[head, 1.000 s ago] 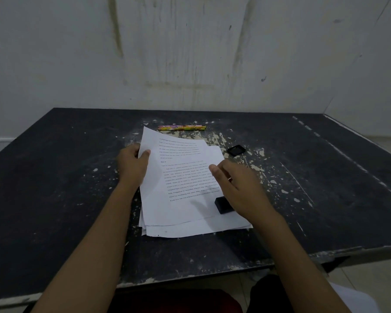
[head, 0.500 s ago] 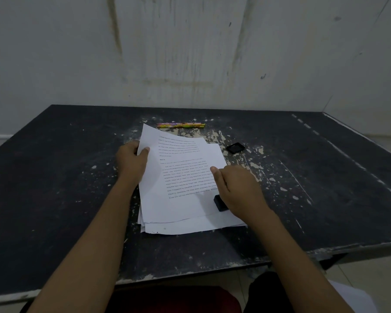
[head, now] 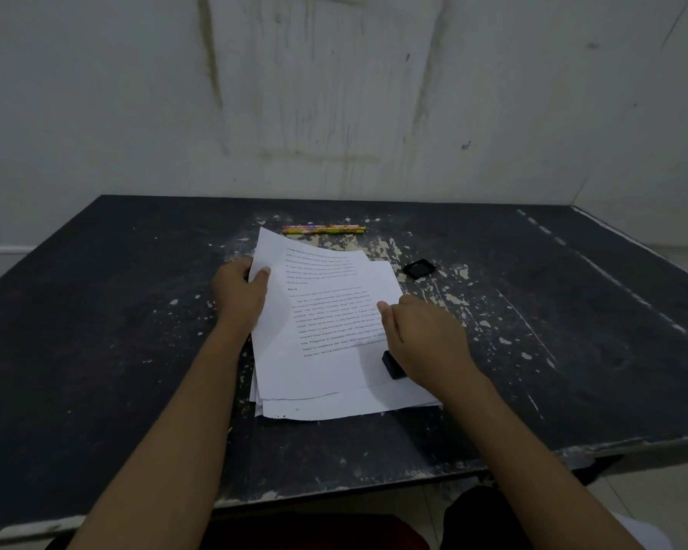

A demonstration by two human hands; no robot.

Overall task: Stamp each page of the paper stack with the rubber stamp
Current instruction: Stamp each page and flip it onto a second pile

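- Since the earlier frame the right hand (head: 426,343) has drawn its spread fingers in and settled lower; its fingers now curl over the small black block-shaped rubber stamp (head: 393,365), gripping it, and most of the block is hidden beneath the palm
- That rubber stamp sits at the lower right of the top sheet (head: 318,363) of the loose stack of white printed paper (head: 334,408); the stack lies fanned on the dark painted table with chipped pale patches (head: 96,331); I cannot tell whether the stamp's face is fully pressed down
- Meanwhile the left hand (head: 239,295) pinches the top sheet's left edge, thumb on top; that side bows up off the stack; a pull there while the stamp is down would likely drag the page and smear the mark
- Close to the sheet's right edge as the stamp stands, a slight drift outward could split the imprint across two pages
- Because the sheets are askew, a page clinging to its neighbour could be turned over unstamped
- Well apart beyond the stack lies a small black square object (head: 419,268), perhaps an ink pad or a cap; a dry stamp would leave faint marks; two bright patterned pencils (head: 323,229) at the far end play no part
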